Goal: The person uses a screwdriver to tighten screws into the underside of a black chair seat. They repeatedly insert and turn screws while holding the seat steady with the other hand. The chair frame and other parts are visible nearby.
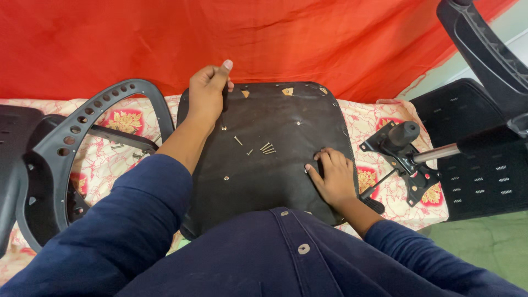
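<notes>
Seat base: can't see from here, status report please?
Left hand fisted at seat base far edge. Right hand flat on it. Loose screws mid-panel.

A red fabric backdrop hangs creased across the rear of the work area. Below it, a cream cloth with red floral motifs covers the working surface. Green floor shows at the lower right corner. A pale wall strip appears upper right. Lighting is even and diffuse.

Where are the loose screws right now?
The loose screws lie mid-frame on the upturned black seat pan, between the left hand and right hand.
</notes>
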